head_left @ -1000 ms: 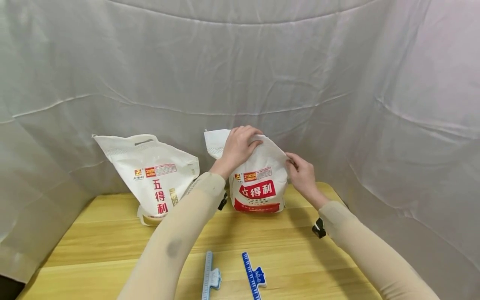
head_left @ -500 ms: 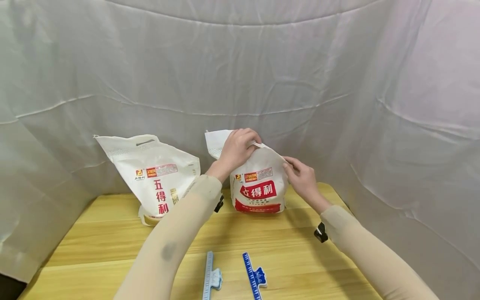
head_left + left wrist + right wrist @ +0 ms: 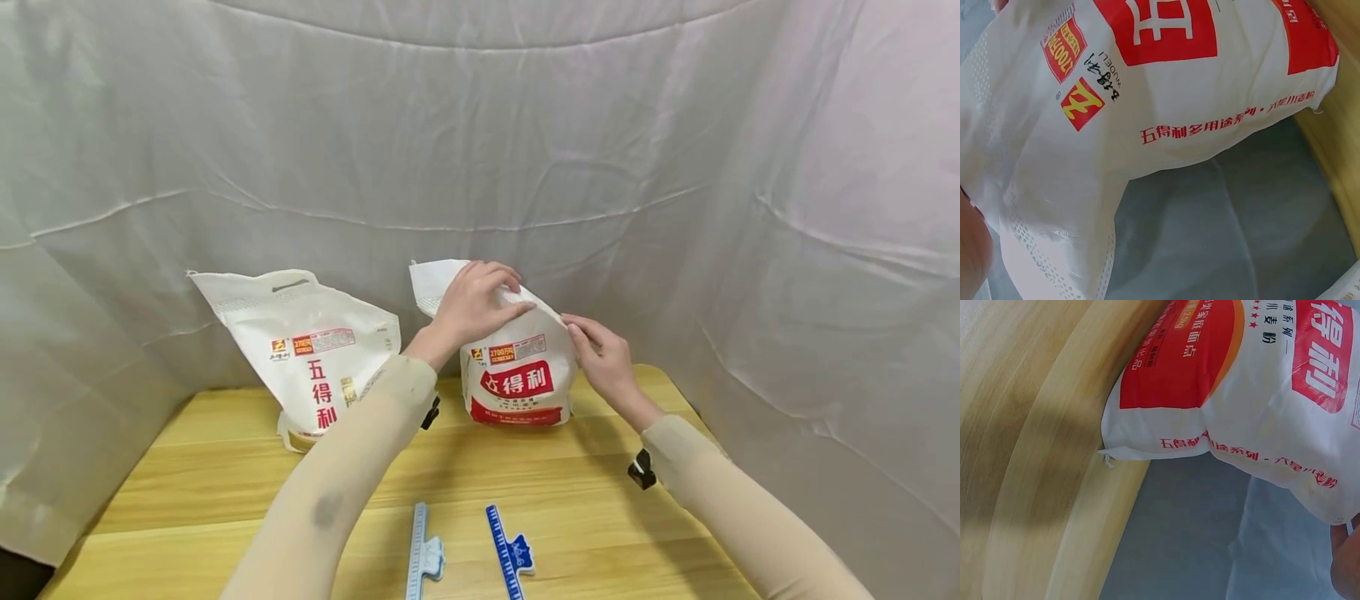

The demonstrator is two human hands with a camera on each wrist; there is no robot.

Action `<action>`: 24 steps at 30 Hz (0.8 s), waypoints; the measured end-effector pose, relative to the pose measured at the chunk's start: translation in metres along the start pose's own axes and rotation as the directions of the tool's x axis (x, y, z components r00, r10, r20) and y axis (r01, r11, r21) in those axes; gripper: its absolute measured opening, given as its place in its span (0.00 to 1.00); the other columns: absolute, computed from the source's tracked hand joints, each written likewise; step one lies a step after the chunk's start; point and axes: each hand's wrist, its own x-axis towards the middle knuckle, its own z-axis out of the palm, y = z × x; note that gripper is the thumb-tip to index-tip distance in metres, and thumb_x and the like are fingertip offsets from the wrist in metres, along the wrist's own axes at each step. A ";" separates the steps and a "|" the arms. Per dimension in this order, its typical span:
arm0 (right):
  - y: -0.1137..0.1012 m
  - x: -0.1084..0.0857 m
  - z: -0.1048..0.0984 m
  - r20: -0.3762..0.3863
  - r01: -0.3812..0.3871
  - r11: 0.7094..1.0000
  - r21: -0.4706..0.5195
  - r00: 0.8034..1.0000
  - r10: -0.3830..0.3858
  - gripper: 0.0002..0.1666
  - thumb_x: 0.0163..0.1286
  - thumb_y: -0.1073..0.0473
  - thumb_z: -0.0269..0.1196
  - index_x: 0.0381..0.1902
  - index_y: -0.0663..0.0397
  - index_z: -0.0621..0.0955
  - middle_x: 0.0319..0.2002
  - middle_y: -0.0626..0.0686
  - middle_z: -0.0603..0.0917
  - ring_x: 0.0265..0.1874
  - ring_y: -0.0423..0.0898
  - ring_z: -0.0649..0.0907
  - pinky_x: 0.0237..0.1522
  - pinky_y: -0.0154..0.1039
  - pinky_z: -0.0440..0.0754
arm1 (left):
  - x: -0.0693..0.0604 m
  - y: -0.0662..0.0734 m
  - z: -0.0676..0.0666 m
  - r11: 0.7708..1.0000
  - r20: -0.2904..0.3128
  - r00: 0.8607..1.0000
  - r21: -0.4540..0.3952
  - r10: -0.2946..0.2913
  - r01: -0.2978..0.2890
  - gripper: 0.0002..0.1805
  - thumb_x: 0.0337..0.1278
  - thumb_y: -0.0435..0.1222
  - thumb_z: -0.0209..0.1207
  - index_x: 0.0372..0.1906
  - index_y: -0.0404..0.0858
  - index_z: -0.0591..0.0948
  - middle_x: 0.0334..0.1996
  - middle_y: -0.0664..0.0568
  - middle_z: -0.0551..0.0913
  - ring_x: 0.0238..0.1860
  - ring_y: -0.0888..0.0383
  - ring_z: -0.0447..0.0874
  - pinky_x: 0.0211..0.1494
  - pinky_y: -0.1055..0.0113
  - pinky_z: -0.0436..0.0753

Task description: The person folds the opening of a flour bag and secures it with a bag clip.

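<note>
A white flour bag with red printed bands stands upright at the back of the table, its top edge sloping down to the right. My left hand grips that top edge, fingers over it and thumb laid along the front. My right hand pinches the right end of the edge between thumb and fingers. In the left wrist view, part of a hand shows beside the bag. The right wrist view catches a little of the right hand at the bag's upper end.
A second white flour bag with a handle slot stands to the left, partly behind the left sleeve. Near the front of the wooden table lie a light blue clip and a dark blue clip. Grey cloth hangs behind.
My left thumb has spread out to the right across the bag's front. The right hand has slid slightly left and down along the top edge. The clips have stayed put.
</note>
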 end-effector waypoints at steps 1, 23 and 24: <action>0.000 0.000 0.000 -0.003 0.011 1.000 -0.004 1.000 -0.011 0.17 0.80 0.54 0.61 0.59 0.53 0.86 0.59 0.54 0.87 0.56 0.53 0.87 0.52 0.40 0.87 | 0.000 0.001 0.000 1.000 0.006 1.000 0.007 -0.012 0.012 0.16 0.64 0.52 0.69 0.41 0.43 0.86 0.51 0.53 0.88 0.58 0.55 0.81 0.72 0.61 0.70; 0.006 0.000 0.007 -0.048 0.161 0.987 -0.022 0.986 -0.162 0.18 0.69 0.70 0.69 0.56 0.60 0.87 0.57 0.58 0.87 0.58 0.57 0.85 0.60 0.22 0.74 | -0.004 0.000 0.006 0.993 0.051 0.997 0.108 -0.062 0.057 0.19 0.68 0.43 0.67 0.60 0.42 0.84 0.58 0.50 0.86 0.64 0.50 0.79 0.80 0.53 0.61; 0.006 0.001 0.006 -0.050 0.160 0.987 -0.019 0.986 -0.161 0.18 0.69 0.70 0.69 0.56 0.59 0.87 0.56 0.58 0.87 0.57 0.57 0.85 0.59 0.22 0.74 | -0.004 0.000 0.007 0.992 0.054 0.996 0.108 -0.064 0.058 0.19 0.68 0.42 0.67 0.60 0.42 0.84 0.58 0.50 0.85 0.64 0.50 0.79 0.80 0.53 0.61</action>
